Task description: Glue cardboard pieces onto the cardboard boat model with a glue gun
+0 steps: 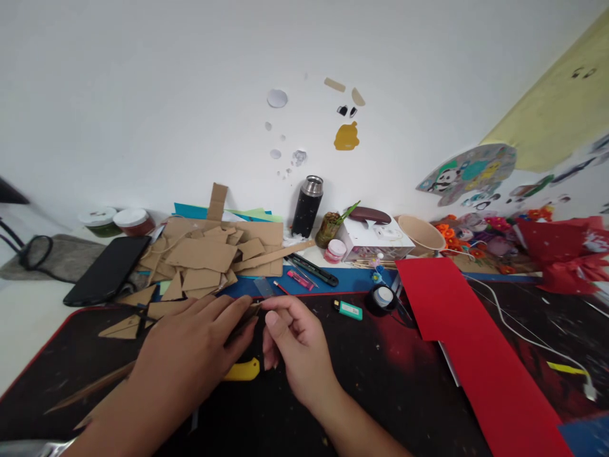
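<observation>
My left hand (195,346) is closed, fingers pressed together round a small piece of cardboard (254,309), most of which they hide. Close on its right, my right hand (297,346) has curled fingers, its index fingertip at the edge of that piece; whether it grips anything is hidden. A yellow-handled tool (242,370) lies on the dark mat between and below the hands. Cut cardboard scraps (202,254) are heaped behind my left hand. A cardboard triangle (121,327) lies left of it.
A black phone (107,270) lies at the left. Behind the hands are a black flask (307,206), a cutter (314,270) and a pink sharpener-like item (299,279). A green lighter (349,310), a round jar (382,297) and a long red sheet (471,343) are to the right.
</observation>
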`<action>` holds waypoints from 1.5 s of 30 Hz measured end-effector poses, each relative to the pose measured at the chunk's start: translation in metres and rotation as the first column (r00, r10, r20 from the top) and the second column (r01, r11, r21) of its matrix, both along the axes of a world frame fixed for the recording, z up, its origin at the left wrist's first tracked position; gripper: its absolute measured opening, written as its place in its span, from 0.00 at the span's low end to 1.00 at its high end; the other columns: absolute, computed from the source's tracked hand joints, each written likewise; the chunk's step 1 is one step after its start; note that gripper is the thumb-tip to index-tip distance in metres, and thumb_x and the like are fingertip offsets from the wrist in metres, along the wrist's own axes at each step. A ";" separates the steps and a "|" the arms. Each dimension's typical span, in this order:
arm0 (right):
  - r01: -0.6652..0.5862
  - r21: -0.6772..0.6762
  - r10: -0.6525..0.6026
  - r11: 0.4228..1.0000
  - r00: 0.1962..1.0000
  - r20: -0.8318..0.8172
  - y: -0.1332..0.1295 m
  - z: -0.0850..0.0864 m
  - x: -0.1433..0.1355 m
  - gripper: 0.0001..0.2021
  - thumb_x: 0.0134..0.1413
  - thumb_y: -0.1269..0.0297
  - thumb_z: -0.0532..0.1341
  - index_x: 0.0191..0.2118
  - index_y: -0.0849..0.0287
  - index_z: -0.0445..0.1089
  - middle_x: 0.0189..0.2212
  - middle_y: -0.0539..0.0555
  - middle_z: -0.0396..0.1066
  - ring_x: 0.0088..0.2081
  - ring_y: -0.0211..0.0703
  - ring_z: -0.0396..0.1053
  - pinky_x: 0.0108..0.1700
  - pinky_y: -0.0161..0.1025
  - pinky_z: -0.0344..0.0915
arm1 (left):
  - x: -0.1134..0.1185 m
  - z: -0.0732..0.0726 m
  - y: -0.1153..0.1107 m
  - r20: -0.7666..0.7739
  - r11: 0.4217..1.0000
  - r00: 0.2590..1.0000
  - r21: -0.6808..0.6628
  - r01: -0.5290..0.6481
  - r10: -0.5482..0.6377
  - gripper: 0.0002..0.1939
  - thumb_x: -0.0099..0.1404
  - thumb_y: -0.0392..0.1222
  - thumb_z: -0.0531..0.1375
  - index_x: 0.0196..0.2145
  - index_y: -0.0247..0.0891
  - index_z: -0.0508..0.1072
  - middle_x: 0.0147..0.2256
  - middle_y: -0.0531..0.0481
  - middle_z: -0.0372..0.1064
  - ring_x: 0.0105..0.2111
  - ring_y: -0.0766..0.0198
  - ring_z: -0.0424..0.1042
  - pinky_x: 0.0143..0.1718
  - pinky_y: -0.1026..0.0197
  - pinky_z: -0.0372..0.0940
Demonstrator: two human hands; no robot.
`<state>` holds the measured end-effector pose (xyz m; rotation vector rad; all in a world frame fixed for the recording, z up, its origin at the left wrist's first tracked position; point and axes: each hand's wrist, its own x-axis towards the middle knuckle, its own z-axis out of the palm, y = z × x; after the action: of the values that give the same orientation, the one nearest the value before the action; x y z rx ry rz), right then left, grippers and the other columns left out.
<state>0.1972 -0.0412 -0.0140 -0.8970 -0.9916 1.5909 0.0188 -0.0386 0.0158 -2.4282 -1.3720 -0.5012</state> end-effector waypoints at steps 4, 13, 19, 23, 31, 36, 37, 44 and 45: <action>-0.011 -0.020 0.011 1.000 1.000 -0.006 -0.001 -0.001 0.000 0.26 0.60 0.39 0.71 0.46 0.59 0.73 0.20 0.43 0.69 0.17 0.31 0.63 0.20 0.28 0.60 | 0.000 -0.002 0.000 -0.012 1.000 1.000 -0.012 -0.021 0.021 0.18 0.77 0.43 0.52 0.48 0.37 0.82 0.36 0.42 0.84 0.35 0.47 0.83 0.36 0.49 0.71; -0.021 -0.028 0.021 0.999 1.000 -0.012 0.000 -0.005 -0.002 0.24 0.62 0.40 0.70 0.44 0.58 0.71 0.15 0.41 0.67 0.14 0.32 0.60 0.19 0.29 0.57 | 0.001 -0.001 0.000 0.017 0.999 1.000 -0.037 -0.010 0.010 0.16 0.75 0.42 0.55 0.47 0.37 0.82 0.36 0.42 0.84 0.35 0.47 0.83 0.36 0.49 0.72; -0.036 -0.064 0.033 0.997 0.998 -0.050 0.003 -0.008 -0.001 0.22 0.63 0.43 0.70 0.45 0.58 0.73 0.15 0.41 0.67 0.14 0.33 0.61 0.18 0.29 0.56 | -0.001 -0.004 0.001 -0.008 0.994 0.999 -0.099 -0.041 0.040 0.17 0.76 0.42 0.53 0.48 0.38 0.82 0.37 0.41 0.84 0.37 0.45 0.83 0.39 0.46 0.73; -0.046 -0.088 0.044 0.995 0.999 -0.021 0.004 -0.008 0.001 0.24 0.62 0.42 0.69 0.49 0.60 0.76 0.16 0.41 0.66 0.14 0.33 0.61 0.19 0.30 0.57 | -0.003 -0.005 0.003 -0.054 0.993 0.997 -0.094 -0.065 0.060 0.17 0.76 0.41 0.53 0.49 0.38 0.82 0.40 0.39 0.84 0.39 0.42 0.83 0.41 0.43 0.72; -0.025 -0.044 0.027 0.999 0.998 0.051 0.002 -0.001 0.002 0.26 0.63 0.40 0.69 0.49 0.61 0.77 0.16 0.42 0.66 0.16 0.33 0.60 0.20 0.30 0.58 | -0.007 -0.004 0.007 -0.121 0.988 0.987 -0.105 -0.115 0.103 0.19 0.78 0.40 0.51 0.49 0.36 0.82 0.41 0.37 0.84 0.41 0.40 0.83 0.42 0.42 0.71; 0.072 -0.025 -0.072 0.997 0.997 -0.009 0.006 0.003 0.008 0.23 0.62 0.40 0.70 0.38 0.58 0.73 0.15 0.41 0.62 0.15 0.33 0.60 0.20 0.30 0.56 | -0.010 -0.003 0.010 -0.124 0.989 0.986 -0.074 -0.124 0.114 0.19 0.79 0.41 0.50 0.47 0.36 0.82 0.41 0.38 0.84 0.39 0.41 0.83 0.40 0.42 0.71; 0.106 -0.022 -0.106 0.994 0.994 -0.036 0.008 0.002 0.009 0.23 0.62 0.40 0.70 0.34 0.57 0.70 0.15 0.40 0.60 0.15 0.32 0.59 0.20 0.30 0.55 | -0.011 -0.003 0.010 -0.129 0.988 0.984 -0.075 -0.132 0.121 0.19 0.79 0.42 0.50 0.47 0.36 0.81 0.40 0.39 0.84 0.39 0.41 0.83 0.40 0.42 0.71; 0.143 0.005 -0.143 0.990 0.989 -0.026 0.011 0.002 0.013 0.28 0.61 0.39 0.71 0.29 0.54 0.61 0.15 0.38 0.54 0.15 0.29 0.53 0.19 0.29 0.49 | -0.010 -0.003 0.007 -0.134 0.988 0.984 -0.079 -0.130 0.119 0.20 0.79 0.42 0.50 0.49 0.37 0.82 0.41 0.39 0.84 0.40 0.41 0.83 0.43 0.41 0.70; 0.091 -0.004 -0.091 0.996 0.996 0.005 0.010 0.002 0.012 0.28 0.59 0.38 0.72 0.30 0.54 0.61 0.15 0.38 0.55 0.15 0.30 0.55 0.19 0.29 0.50 | -0.010 -0.003 0.007 -0.134 0.990 0.985 -0.077 -0.122 0.111 0.20 0.79 0.42 0.49 0.49 0.37 0.82 0.41 0.38 0.84 0.41 0.41 0.82 0.43 0.42 0.70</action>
<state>0.2090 -0.0312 -0.0121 -0.9360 -0.9381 1.5158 0.0091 -0.0319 0.0132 -2.3813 -1.4964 -0.2570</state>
